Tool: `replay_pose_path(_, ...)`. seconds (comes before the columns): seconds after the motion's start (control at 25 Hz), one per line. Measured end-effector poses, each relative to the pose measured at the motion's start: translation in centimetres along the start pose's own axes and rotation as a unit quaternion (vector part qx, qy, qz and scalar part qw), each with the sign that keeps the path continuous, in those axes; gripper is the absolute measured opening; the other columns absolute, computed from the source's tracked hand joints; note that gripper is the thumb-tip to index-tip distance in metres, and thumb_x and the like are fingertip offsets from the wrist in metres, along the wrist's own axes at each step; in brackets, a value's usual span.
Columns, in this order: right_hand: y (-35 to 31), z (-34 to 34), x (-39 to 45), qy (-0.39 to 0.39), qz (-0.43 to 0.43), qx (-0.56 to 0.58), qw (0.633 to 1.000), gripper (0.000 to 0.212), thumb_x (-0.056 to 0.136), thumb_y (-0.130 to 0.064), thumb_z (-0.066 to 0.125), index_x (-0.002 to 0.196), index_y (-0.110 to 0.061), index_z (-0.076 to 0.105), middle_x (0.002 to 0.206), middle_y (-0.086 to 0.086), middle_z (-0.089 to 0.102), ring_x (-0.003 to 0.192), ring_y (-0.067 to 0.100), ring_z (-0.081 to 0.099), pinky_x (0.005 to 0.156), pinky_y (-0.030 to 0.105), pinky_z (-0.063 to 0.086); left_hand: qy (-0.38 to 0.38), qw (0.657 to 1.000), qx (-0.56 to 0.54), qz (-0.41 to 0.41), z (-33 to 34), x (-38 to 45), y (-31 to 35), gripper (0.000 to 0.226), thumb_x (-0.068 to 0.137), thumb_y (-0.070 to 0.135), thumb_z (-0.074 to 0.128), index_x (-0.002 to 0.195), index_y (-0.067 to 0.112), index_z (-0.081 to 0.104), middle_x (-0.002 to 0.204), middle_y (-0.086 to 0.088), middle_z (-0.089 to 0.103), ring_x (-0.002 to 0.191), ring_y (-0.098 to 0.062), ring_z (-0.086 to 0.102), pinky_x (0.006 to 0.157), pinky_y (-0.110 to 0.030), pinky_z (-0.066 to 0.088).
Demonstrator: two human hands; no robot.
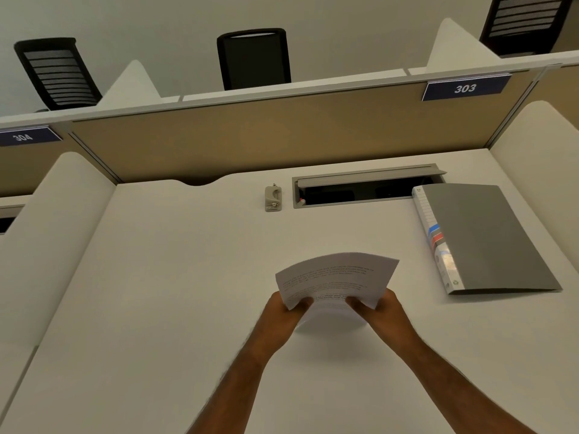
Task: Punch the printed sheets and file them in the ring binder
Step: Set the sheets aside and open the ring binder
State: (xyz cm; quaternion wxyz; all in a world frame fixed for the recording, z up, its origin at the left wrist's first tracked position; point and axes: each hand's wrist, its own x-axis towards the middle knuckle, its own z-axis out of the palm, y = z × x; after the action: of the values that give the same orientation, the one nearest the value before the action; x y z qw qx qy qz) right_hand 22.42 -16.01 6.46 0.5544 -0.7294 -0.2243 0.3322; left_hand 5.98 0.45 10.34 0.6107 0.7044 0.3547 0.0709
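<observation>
Sheets [336, 278] pinched between both hands' fingers [305, 303].

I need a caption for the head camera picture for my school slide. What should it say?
Both hands, left hand and right hand, hold printed sheets above the desk; hole punch and closed grey binder wait.

Your cubicle, away from the work itself

You face a white desk [163, 277] with an open cable tray [360, 191] set into its back edge, backed by a tan partition [250, 136]. It carries blue number plates, 303 [466, 88] and 304 [23, 137]. Beyond it you see three black office chairs [254, 59].
</observation>
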Motion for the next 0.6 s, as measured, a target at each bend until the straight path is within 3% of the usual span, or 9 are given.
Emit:
replay_pose_path(0.32, -0.7, 0.0, 0.2, -0.004, 0.005, -0.001, 1.000, 0.032, 0.087, -0.016, 0.076, 0.111, -0.035, 0.065, 0.103, -0.012, 0.072, 0.094, 0.013, 0.071, 0.071, 0.020, 0.058, 0.019, 1.000, 0.005, -0.006, -0.1, 0.2, -0.1, 0.024, 0.101, 0.025, 0.063, 0.117, 0.043, 0.063, 0.110, 0.011, 0.071, 0.099, -0.013, 0.070, 0.073, -0.021, 0.061)
replay_pose_path(0.6, -1.1, 0.3, -0.4, -0.032, 0.030, -0.005, 0.999, 0.031, 0.086, -0.022, 0.077, 0.112, -0.030, 0.063, 0.103, -0.013, 0.074, 0.087, 0.006, 0.074, 0.067, 0.024, 0.060, 0.046, 0.998, -0.042, -0.024, -0.7, 0.1, -1.2, 0.038, 0.092, 0.031, 0.074, 0.126, 0.032, 0.059, 0.116, 0.009, 0.073, 0.097, -0.013, 0.075, 0.078, -0.037, 0.065)
